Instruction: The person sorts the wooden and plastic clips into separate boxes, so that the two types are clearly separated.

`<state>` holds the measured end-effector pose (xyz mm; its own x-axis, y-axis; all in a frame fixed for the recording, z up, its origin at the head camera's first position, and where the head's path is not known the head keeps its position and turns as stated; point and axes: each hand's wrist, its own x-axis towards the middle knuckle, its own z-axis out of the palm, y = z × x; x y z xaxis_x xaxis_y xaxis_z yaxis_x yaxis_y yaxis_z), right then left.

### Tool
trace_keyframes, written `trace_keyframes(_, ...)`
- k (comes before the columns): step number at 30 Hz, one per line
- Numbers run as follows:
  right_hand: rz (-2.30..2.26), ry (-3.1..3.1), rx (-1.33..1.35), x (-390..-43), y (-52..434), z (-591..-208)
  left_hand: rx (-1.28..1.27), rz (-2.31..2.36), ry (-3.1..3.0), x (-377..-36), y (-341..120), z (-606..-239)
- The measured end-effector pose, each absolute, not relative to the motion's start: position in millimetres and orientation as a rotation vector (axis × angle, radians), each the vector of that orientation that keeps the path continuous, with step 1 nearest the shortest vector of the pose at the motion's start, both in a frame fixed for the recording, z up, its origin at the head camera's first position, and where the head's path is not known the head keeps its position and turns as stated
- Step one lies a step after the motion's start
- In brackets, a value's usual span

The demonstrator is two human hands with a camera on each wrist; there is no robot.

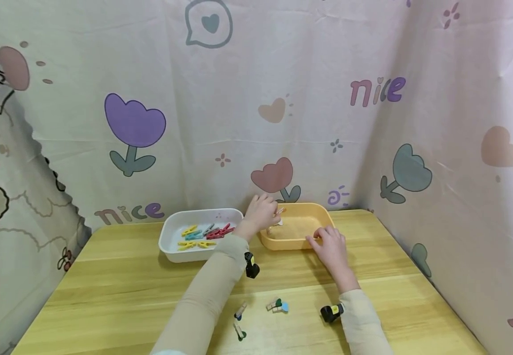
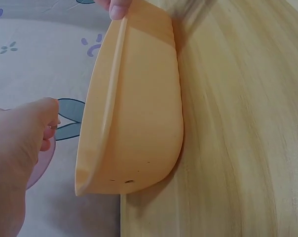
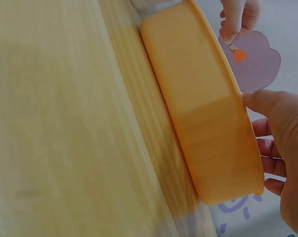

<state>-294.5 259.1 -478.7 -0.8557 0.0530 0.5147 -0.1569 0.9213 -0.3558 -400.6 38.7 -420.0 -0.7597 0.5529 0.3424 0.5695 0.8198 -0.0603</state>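
Observation:
My left hand [image 1: 261, 214] is above the left end of the yellow tray [image 1: 295, 244]. Between its thumb and fingers it pinches a small wooden clothespin with an orange heart [image 3: 239, 54], clearest in the right wrist view. My right hand [image 1: 331, 249] grips the tray's near rim toward the right, thumb at the rim and fingers over the inner side. Inside the tray, near its left end, a small white piece [image 1: 279, 223] shows partly below the left hand.
Left of the yellow tray stands a white tray [image 1: 185, 257] with yellow, teal, grey and red plastic clothespins [image 1: 215, 232]. Several small wooden clothespins with decorations, such as a green-tipped one [image 1: 239, 331], lie on the table [image 1: 119, 291] nearer me. A printed curtain [image 1: 238, 123] hangs behind.

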Motion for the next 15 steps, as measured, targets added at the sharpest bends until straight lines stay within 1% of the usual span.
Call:
trace_keyframes(7, 0.536, -2.534, 0.076, -293.3, 258.0, -477.6, -0.835, -0.094, -2.681, -400.2, 40.6, -418.3)
trace_keyframes(15, 0.517, -2.544, 0.071, -295.9, 259.8, -478.8, -0.765, -0.121, -2.698, -401.4, 41.3, -422.0)
